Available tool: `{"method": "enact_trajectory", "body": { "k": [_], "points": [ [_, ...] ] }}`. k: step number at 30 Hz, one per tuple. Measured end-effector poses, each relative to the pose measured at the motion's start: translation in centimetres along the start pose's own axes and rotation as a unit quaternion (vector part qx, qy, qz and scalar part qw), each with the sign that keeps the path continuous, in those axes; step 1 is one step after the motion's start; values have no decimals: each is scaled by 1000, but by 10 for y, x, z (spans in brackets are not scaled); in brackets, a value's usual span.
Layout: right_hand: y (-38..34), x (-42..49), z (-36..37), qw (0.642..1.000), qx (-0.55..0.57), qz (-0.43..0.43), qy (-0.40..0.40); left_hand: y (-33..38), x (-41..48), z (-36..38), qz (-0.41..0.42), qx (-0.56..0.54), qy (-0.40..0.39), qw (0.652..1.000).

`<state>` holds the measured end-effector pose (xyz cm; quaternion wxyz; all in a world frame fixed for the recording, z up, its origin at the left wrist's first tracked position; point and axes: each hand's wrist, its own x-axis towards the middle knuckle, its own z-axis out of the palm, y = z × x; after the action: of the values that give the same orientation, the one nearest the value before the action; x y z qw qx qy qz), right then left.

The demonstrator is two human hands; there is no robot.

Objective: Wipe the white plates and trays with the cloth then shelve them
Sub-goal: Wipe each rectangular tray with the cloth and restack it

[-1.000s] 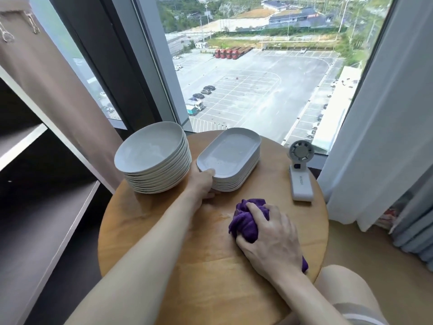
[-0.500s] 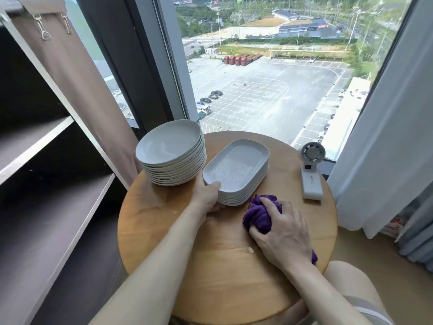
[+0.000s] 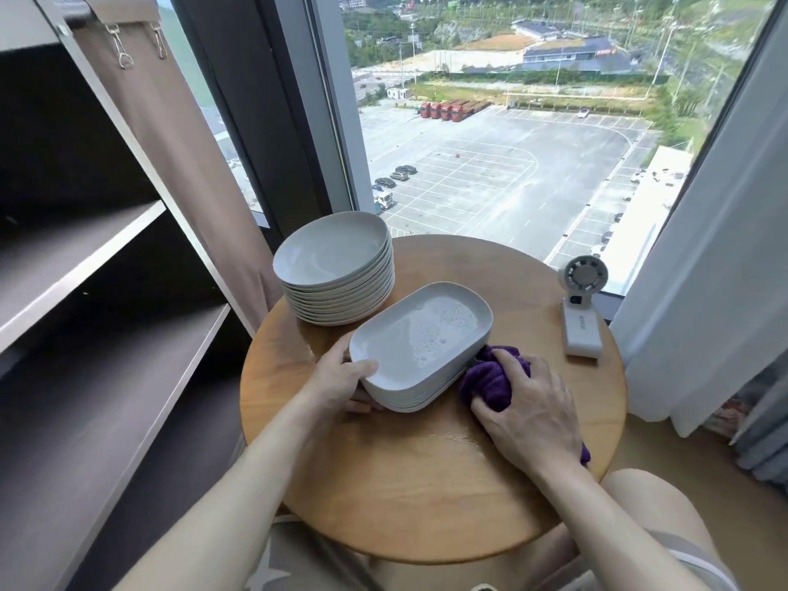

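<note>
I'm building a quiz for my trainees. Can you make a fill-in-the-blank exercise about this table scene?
The right hand grips a ____ cloth.
The left hand grips the top tray, which is ____ in colour.
The small fan stands on the table's ____ side.
Missing words: purple; white; right.

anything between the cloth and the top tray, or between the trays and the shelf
Nothing visible. The right hand grips the purple cloth right beside the top tray. The way left to the shelf looks open; the plate stack stands further back.
</note>
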<state>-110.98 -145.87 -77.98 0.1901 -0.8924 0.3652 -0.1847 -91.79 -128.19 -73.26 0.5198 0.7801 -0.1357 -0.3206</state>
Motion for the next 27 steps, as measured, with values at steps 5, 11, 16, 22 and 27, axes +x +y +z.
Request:
{"method": "enact_trajectory", "body": {
  "k": [5,11,16,22,27],
  "points": [
    [2,-1,1,1000,6,-2,1,-8,-11,-24,8,39,-24,999],
    [3,-1,4,1000,10,0,14,-12,-6,-39,13,50,-57,997],
    [6,7,5,999,23,23,23,-9,4,-50,7,67,-89,994],
    [15,24,3,999,30,20,11,7,26,-72,-11,108,-163,981],
    [23,44,2,999,33,9,-9,19,43,-78,-33,122,-210,969]
  ]
}}
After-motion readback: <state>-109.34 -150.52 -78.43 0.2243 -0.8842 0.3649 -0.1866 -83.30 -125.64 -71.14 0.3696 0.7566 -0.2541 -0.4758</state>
